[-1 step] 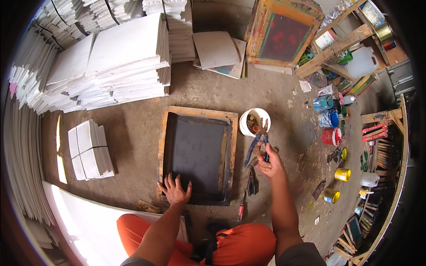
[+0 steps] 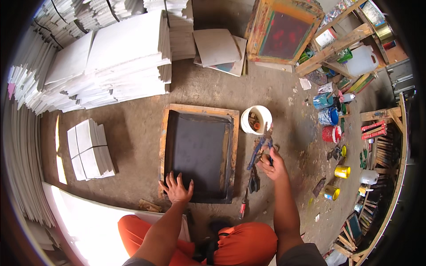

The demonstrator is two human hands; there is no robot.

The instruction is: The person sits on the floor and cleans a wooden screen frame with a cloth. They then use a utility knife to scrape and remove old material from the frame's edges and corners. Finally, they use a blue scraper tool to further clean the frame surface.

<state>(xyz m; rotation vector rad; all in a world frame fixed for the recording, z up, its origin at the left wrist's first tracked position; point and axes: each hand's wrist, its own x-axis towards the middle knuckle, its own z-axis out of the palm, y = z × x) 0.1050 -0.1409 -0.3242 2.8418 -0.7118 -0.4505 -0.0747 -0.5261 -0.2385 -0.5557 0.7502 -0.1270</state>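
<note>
A wooden-edged screen printing frame (image 2: 235,133) with a dark mesh lies flat on the floor in front of me. My left hand (image 2: 177,188) rests on its near left corner, fingers spread over the dark surface. To the right of the frame, my right hand (image 2: 272,166) grips blue-handled pliers (image 2: 255,156) above the floor, their jaws pointing away from me. Just beyond the jaws stands a white bucket (image 2: 262,114) with small brownish pieces inside. A second, dark-handled tool (image 2: 253,182) and a red-handled screwdriver (image 2: 242,209) lie between the frame and my right forearm.
Tall stacks of white sheets (image 2: 126,48) stand at the far left, with a tied bundle (image 2: 91,150) nearer. Another printing frame (image 2: 284,33) leans at the back. Paint pots, including a red one (image 2: 330,133), and wooden shelving (image 2: 381,115) line the right side.
The pliers and my right hand have shifted slightly, the jaws dropping a little nearer to me. My left hand stays on the frame.
</note>
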